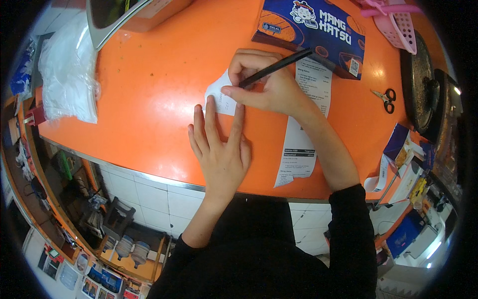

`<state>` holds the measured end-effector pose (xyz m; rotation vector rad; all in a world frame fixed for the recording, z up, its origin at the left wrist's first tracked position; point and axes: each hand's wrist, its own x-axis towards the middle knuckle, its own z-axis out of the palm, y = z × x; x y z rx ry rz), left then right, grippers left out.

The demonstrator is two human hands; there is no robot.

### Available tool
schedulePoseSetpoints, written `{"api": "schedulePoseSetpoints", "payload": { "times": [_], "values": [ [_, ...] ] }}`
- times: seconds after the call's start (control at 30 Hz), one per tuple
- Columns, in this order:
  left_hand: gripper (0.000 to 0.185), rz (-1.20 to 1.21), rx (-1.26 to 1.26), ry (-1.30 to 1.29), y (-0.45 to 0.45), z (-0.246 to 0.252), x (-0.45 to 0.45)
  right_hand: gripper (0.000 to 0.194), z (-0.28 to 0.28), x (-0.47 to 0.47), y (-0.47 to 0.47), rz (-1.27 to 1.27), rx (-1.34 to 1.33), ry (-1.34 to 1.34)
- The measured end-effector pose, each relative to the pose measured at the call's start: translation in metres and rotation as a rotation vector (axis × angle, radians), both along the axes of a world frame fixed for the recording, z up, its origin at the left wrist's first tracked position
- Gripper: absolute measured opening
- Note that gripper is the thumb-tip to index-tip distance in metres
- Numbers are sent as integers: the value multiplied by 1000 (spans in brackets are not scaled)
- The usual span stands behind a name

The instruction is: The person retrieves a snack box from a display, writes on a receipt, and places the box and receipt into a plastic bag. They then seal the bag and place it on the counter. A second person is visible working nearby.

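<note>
A small white slip of paper [221, 98] with handwriting on it lies on the orange tabletop [149, 93]. My left hand [224, 157] rests flat below it, fingers spread, with fingertips pressing on the slip's lower edge. In my right hand [265, 82] is a black pen [278, 68], slanted up to the right. Its writing tip is hidden behind my fingers at the slip's right side. Beneath my right forearm runs a long printed paper receipt [298, 149], its upper end partly under a blue food box [317, 33].
Black-handled scissors [386, 100] lie at the right, near a dark round pan [420, 86]. A pink perforated basket [399, 28] stands at the upper right. Clear plastic packs [69, 74] occupy the left side, beside a metal-rimmed container [119, 22]. The table's metal edge [149, 175] runs in front of me.
</note>
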<state>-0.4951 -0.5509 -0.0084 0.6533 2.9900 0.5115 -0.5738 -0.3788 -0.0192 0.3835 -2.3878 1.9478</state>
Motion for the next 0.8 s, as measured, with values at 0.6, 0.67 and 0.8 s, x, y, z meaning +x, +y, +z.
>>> {"api": "schedulePoseSetpoints", "payload": {
  "times": [0.6,0.67,0.8],
  "values": [
    [60,13,21,21,-1,-3,0,24,-6,5,-2,-4,-115,-182],
    [59,13,6,26,-1,-3,0,23,-6,5,-3,-17,-95,-159],
    [59,13,19,22,-1,-2,0,22,-5,5,0,-17,-43,-177]
  ]
}}
